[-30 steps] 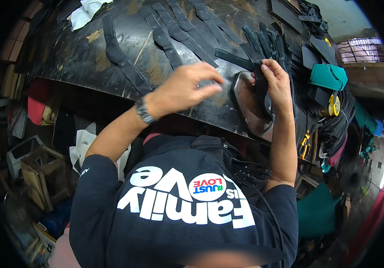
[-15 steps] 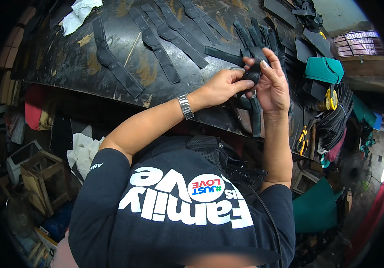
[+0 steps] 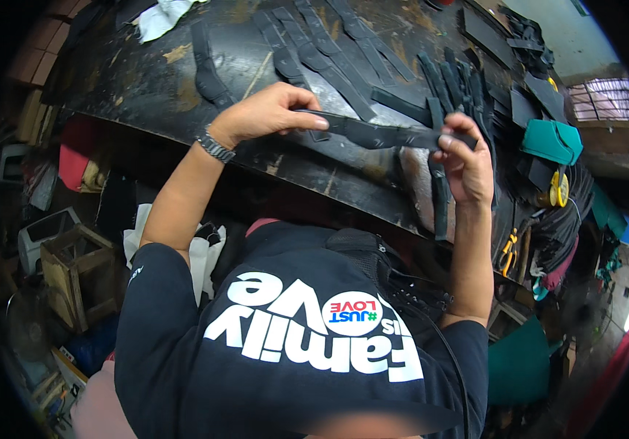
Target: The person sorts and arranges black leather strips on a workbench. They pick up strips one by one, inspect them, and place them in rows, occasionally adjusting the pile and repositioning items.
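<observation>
A long black strap with a wider middle (image 3: 377, 137) is stretched out level above the table's near edge. My left hand (image 3: 274, 111) pinches one end, and a metal watch is on that wrist. The other end is between the fingers and thumb of my right hand (image 3: 466, 157). Behind my left hand, a similar strap (image 3: 285, 62) lies flat on the table, with another strap (image 3: 208, 69) to its left. Several more lie farther back. A bunch of dark narrow strips (image 3: 457, 80) is heaped just beyond my right hand.
The dark, scuffed table (image 3: 146, 95) fills the far side. A white cloth (image 3: 164, 18) lies at the back left. To the right are a green folded piece (image 3: 552, 143), a yellow tape roll (image 3: 559, 190) and yellow-handled pliers (image 3: 509, 251). A wooden stool (image 3: 77, 267) stands at the left.
My hands have moved apart, my left one going left and slightly up. The strap that was bunched between them is now drawn out straight. My view has shifted a little.
</observation>
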A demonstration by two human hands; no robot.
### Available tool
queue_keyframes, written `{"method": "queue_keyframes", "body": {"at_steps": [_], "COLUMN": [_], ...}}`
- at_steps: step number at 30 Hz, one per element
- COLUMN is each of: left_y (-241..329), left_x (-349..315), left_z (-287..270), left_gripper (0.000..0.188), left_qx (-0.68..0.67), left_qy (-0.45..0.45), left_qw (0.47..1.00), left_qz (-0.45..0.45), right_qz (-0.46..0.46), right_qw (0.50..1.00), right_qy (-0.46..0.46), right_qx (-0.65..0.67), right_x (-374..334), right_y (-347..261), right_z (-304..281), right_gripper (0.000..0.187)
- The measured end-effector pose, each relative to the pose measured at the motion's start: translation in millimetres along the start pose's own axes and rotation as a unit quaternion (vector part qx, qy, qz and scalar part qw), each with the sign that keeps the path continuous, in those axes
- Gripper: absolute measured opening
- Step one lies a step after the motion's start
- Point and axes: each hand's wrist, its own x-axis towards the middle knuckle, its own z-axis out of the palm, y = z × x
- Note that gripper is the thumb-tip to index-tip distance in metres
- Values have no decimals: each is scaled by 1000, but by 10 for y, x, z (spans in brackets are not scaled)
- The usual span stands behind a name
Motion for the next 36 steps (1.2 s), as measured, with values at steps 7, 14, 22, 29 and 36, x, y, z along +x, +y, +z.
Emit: {"method": "queue_keyframes", "body": {"at_steps": [7, 14, 22, 29, 36], "left_y": [-158, -268, -538, -572, -554], "left_x": [-495, 12, 934, 977, 1079], "left_z": [-849, -1427, -1474, -1307, -1314], "left_gripper": [24, 49, 43, 44, 45], "left_qx": [10, 29, -22, 232, 143], "left_qy": [61, 264, 366, 443, 462], "left_qw": [998, 957, 904, 846, 862], "left_qz": [-22, 113, 221, 188, 154], "right_qz": [156, 100, 91, 55, 47], "right_qw": [956, 931, 948, 921, 928], "right_qy": [-164, -242, -115, -103, -71], "right_qx": [-187, -254, -282, -372, -362], "right_x": [-59, 252, 703, 771, 815], "right_y": [242, 375, 565, 616, 628], "right_z": [408, 849, 832, 805, 813], "right_gripper": [20, 14, 21, 23, 25]}}
